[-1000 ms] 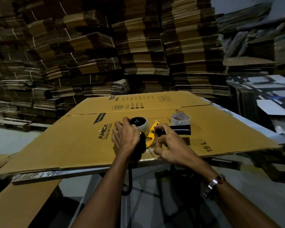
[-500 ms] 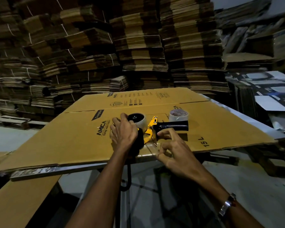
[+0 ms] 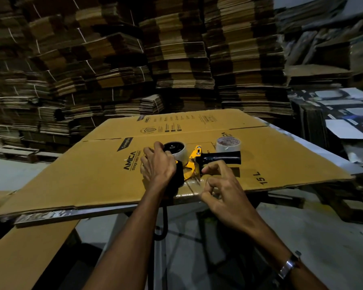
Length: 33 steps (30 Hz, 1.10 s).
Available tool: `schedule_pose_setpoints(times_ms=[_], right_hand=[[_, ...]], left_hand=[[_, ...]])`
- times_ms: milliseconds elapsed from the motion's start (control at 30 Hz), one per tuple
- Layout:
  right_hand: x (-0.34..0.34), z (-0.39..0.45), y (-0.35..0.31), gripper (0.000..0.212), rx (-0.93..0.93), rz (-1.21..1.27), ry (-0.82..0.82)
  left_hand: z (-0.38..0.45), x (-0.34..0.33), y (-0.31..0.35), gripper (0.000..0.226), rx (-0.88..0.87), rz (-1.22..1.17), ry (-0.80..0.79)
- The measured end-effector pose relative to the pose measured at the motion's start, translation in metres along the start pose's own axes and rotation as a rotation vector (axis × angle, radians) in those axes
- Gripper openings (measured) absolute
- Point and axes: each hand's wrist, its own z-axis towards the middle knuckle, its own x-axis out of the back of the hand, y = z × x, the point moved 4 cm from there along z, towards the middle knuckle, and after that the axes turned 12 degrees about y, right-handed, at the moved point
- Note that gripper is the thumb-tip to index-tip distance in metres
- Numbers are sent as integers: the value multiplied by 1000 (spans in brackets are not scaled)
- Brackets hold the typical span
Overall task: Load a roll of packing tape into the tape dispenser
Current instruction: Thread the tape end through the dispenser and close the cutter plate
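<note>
Nearest me, my right hand [image 3: 224, 189] pinches finger and thumb on what looks like the clear tape end, just short of the dispenser [image 3: 194, 162]. Beyond my left hand [image 3: 158, 167], which presses down with its fingers spread, the roll [image 3: 177, 150] sits on the hub. I judge threading is underway; next, feed the end through the yellow frame. Past the handle stands a spare roll [image 3: 227, 143], clear of my path, on flattened cardboard [image 3: 92, 174].
</note>
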Motion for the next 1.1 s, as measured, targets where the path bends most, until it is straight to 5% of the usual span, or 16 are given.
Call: schedule_pose_setpoints(times_ms=[533, 700, 967, 1100], right_hand=[[6, -18, -5, 34, 45, -19, 1], [5, -20, -9, 22, 39, -71, -45], [7, -20, -20, 21, 21, -166, -65], [7, -19, -28, 23, 6, -211, -55]], left_hand=[[1, -4, -2, 29, -16, -3, 11], [7, -8, -7, 29, -16, -31, -11], [-61, 45, -14, 24, -241, -287, 233], [-131, 62, -28, 13, -435, -455, 107]])
